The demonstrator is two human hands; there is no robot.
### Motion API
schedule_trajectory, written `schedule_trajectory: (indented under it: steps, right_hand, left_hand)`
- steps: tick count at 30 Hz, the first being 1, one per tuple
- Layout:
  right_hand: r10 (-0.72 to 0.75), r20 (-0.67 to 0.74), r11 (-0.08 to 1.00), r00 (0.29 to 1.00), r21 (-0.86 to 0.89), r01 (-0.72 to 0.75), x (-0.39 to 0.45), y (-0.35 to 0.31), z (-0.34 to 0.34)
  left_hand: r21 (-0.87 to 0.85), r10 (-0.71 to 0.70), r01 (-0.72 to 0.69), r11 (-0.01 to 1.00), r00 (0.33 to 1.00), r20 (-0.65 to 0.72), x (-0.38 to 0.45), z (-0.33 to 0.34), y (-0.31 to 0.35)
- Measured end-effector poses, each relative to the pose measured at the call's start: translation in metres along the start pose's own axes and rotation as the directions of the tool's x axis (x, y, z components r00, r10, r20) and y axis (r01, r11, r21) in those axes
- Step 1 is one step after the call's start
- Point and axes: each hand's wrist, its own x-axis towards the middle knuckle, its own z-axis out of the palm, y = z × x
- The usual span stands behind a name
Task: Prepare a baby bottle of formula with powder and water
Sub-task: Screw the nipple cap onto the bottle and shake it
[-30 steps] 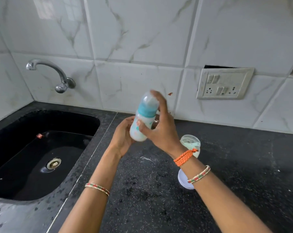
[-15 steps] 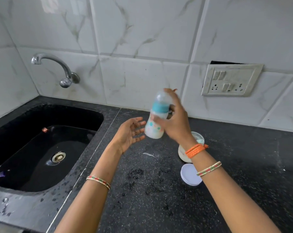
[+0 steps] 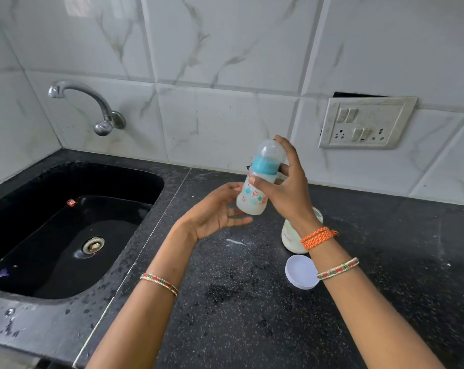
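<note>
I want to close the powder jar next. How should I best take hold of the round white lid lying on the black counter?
Grip the round white lid by its rim, from above, fingers on opposite edges. It lies flat and low on the black counter, so only the edge offers a hold. The right forearm now crosses its right side, so the left side is probably freer.

A black speckled bench (image 3: 252, 315) runs along a wall of white marble-look tiles (image 3: 225, 49). Set into its left part is a black sink (image 3: 25, 302) with a round metal drain (image 3: 93, 245) in its floor; a small red sticker (image 3: 71, 202) shows on the basin's inner wall and a small purple scrap (image 3: 4, 272) lies near its front left. Water droplets dot the sink's rim. A curved chrome tap (image 3: 92, 102) comes out of the wall above the basin. To the right, a white switch and socket plate (image 3: 366, 123) is fixed to the tiles, with a dark gap along its top edge.
</note>
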Motion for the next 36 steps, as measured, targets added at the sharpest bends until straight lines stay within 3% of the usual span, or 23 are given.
schedule_trajectory:
  steps: [3,6,8,9,11,12,15,16,19,20,21,23,24,25,28,29,32,35,36]
  right_hand:
    - [0.019,0.051,0.996,0.999,0.081,-0.023,-0.001,-0.002,-0.003]
    - [-0.047,0.055,0.999,0.997,0.006,0.047,0.001,-0.009,-0.006]
    - [-0.044,-0.099,0.996,0.994,0.072,0.052,0.007,-0.016,-0.011]
    - [0.008,-0.234,0.978,0.972,0.203,0.04,0.011,-0.02,-0.014]
    - [0.162,-0.485,0.859,0.859,0.497,0.119,0.014,-0.025,-0.017]
    - [0.202,-0.52,0.823,0.83,0.549,0.144,0.012,-0.025,-0.016]
    - [0.087,-0.31,0.922,0.947,0.386,0.041,-0.002,-0.03,-0.008]
    - [0.056,-0.314,0.926,0.948,0.371,0.068,-0.002,-0.026,-0.01]
    - [0.257,-0.556,0.723,0.791,0.653,0.224,0.018,-0.035,-0.029]
    - [0.267,-0.583,0.702,0.767,0.663,0.259,0.024,-0.036,-0.036]
    - [0.206,-0.543,0.727,0.814,0.642,0.244,0.029,-0.039,-0.04]
    - [-0.019,-0.298,0.884,0.954,0.441,0.155,0.031,-0.042,-0.045]
    - [-0.093,-0.219,0.923,0.971,0.347,0.166,0.03,-0.041,-0.047]
    - [-0.096,-0.234,0.92,0.967,0.351,0.176,0.034,-0.042,-0.047]
    - [0.131,-0.474,0.789,0.871,0.582,0.198,0.055,-0.046,-0.055]
    - [0.13,-0.439,0.782,0.889,0.596,0.18,0.06,-0.05,-0.058]
    - [-0.03,-0.185,0.934,0.982,0.345,0.094,0.069,-0.05,-0.062]
    - [0.082,-0.393,0.847,0.916,0.511,0.144,0.069,-0.045,-0.061]
    - [0.083,-0.39,0.839,0.917,0.523,0.147,0.066,-0.043,-0.06]
  left_hand:
    - [-0.007,0.128,-0.129,0.992,0.991,-0.031,0.0,0.005,0.001]
    - [-0.006,0.196,-0.196,0.981,0.98,-0.021,-0.002,0.008,0.004]
    - [-0.071,0.203,-0.2,0.977,0.979,0.032,-0.002,0.011,0.008]
    - [-0.108,0.21,-0.204,0.973,0.976,0.051,-0.002,0.013,0.012]
    - [-0.116,0.226,-0.225,0.968,0.974,0.003,0.0,0.013,0.02]
    - [-0.093,0.226,-0.23,0.969,0.973,-0.052,0.0,0.013,0.023]
    - [-0.056,0.168,-0.176,0.983,0.978,-0.128,0.0,0.011,0.023]
    - [-0.044,0.146,-0.153,0.987,0.981,-0.129,0.0,0.01,0.021]
    - [0.011,0.132,-0.131,0.991,0.984,-0.119,-0.003,0.002,0.014]
    - [0.023,0.126,-0.124,0.992,0.988,-0.094,-0.005,-0.001,0.012]
    - [0.043,0.12,-0.117,0.992,0.99,-0.073,-0.006,-0.004,0.011]
    - [0.081,0.111,-0.105,0.991,0.991,-0.074,-0.003,-0.007,0.013]
    - [0.089,0.119,-0.112,0.99,0.99,-0.08,-0.001,-0.007,0.014]
    - [0.091,0.137,-0.13,0.987,0.987,-0.078,0.0,-0.007,0.016]
    - [0.076,0.156,-0.155,0.985,0.988,-0.001,0.005,-0.001,0.019]
    - [0.079,0.151,-0.152,0.985,0.988,0.029,0.006,0.001,0.02]
    - [0.08,0.168,-0.173,0.982,0.984,0.067,0.011,0.007,0.024]
    - [0.025,0.218,-0.22,0.975,0.974,0.062,0.016,0.012,0.029]
    - [0.003,0.229,-0.23,0.973,0.971,0.062,0.017,0.014,0.03]
